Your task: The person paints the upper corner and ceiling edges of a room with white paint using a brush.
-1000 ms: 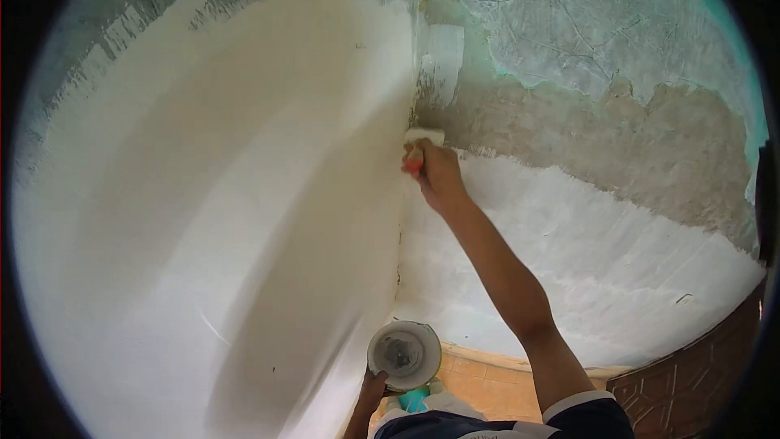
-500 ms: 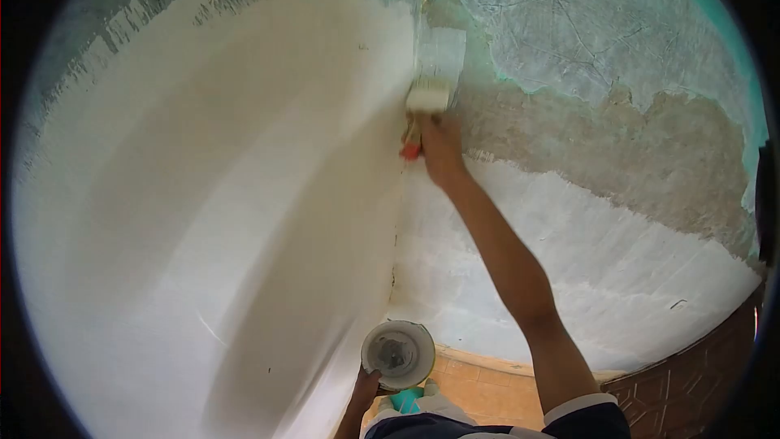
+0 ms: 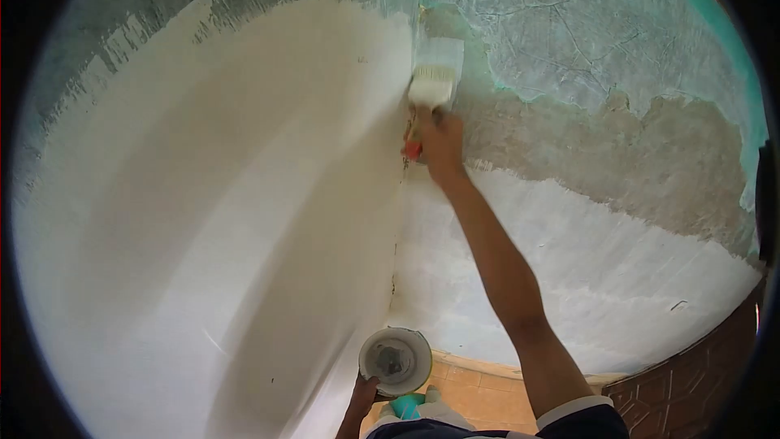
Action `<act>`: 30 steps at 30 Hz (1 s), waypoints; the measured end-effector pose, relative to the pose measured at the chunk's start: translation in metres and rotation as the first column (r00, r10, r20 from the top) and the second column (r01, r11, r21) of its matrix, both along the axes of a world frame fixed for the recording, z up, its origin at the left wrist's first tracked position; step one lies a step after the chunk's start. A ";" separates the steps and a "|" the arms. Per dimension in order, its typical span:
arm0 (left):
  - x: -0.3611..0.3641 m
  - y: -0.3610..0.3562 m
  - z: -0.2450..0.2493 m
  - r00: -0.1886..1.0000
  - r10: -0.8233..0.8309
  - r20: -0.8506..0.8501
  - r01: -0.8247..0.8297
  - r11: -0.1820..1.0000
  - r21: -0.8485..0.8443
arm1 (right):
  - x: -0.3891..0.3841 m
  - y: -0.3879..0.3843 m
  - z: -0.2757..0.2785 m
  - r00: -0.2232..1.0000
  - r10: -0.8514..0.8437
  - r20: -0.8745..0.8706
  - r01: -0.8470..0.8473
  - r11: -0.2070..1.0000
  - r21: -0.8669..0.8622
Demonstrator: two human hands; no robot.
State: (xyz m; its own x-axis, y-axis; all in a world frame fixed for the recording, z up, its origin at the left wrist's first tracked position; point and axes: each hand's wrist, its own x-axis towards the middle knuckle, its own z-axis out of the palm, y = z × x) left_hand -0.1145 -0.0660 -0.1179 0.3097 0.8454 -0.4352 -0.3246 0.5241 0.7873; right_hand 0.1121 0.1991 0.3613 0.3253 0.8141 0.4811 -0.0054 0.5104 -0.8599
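My right hand [image 3: 441,142] is closed around a wide paintbrush [image 3: 431,89] with whitish bristles and a red handle end. The bristles lie against the right wall just beside the corner, at the lower part of a fresh white patch [image 3: 443,52]. Low in the view, my left hand [image 3: 365,390] grips the rim of a round bucket [image 3: 422,367]. Grey-white residue coats the inside of the bucket, with a darker grey area at its bottom.
White paint covers most of the left wall [image 3: 187,162]. On the right wall, a bare grey-brown band [image 3: 601,142] runs between old greenish plaster [image 3: 561,32] and the white lower part [image 3: 536,236]. A brown panelled door [image 3: 691,366] stands at lower right above orange floor tiles [image 3: 479,394].
The brush stays near the corner and has shifted slightly up relative to my hand's earlier place in view. The bucket stays in my left hand, and the whole view has tilted a little.
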 end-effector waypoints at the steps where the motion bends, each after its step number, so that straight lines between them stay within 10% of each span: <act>1: 0.000 0.000 0.022 1.000 -0.018 0.019 0.018 1.000 -0.023 | 0.000 -0.001 -0.022 1.000 0.011 -0.012 -0.011 1.000 -0.025; 5: -0.001 0.002 -0.014 0.998 -0.057 -0.004 0.057 0.994 0.089 | -0.020 -0.019 -0.058 0.997 -0.069 -0.031 0.063 0.987 -0.148; 11: -0.004 -0.001 0.048 0.999 -0.038 0.035 0.041 0.995 -0.090 | -0.016 -0.018 0.017 0.985 -0.115 0.130 0.097 0.986 0.137; 17: 0.002 0.003 0.034 0.994 -0.094 0.051 0.099 0.991 -0.094 | -0.007 -0.009 -0.041 0.979 0.015 -0.205 -0.028 0.998 -0.064; 30: 0.016 -0.001 0.039 0.991 -0.134 -0.005 0.133 0.987 -0.095 | 0.000 -0.011 -0.026 0.992 -0.068 -0.107 0.064 0.997 -0.043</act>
